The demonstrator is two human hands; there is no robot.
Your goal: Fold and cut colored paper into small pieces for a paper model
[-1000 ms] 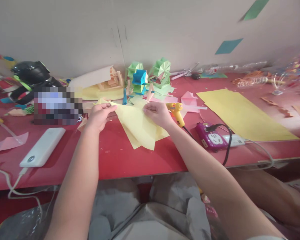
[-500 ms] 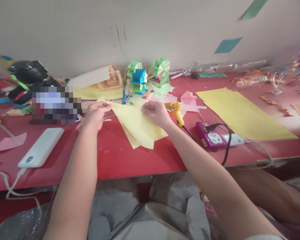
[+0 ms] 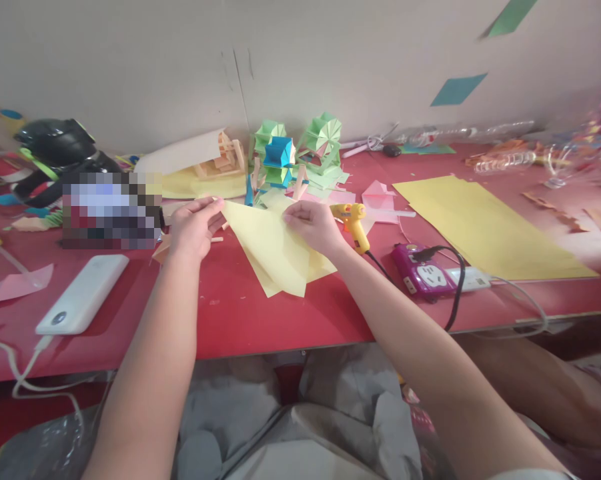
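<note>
Both of my hands hold a sheet of yellow paper above the red table. My left hand is closed, pinching the sheet's upper left corner between thumb and fingers. On the other side, my right hand is closed on the upper right part, thumb against fingers. The paper is folded over on itself, its lower corners fanned apart. A yellow glue gun lies just right of my right hand. Behind the paper stand folded green paper shapes and a blue folded paper shape.
A white power bank with a cable lies at left. At right sit a purple power strip with a black cord and a large yellow sheet. A black helmet-like object stands back left. Another person's leg shows at lower right.
My left hand has shifted very slightly to the right, with the paper's left corner in its pinch. My right hand has barely moved.
</note>
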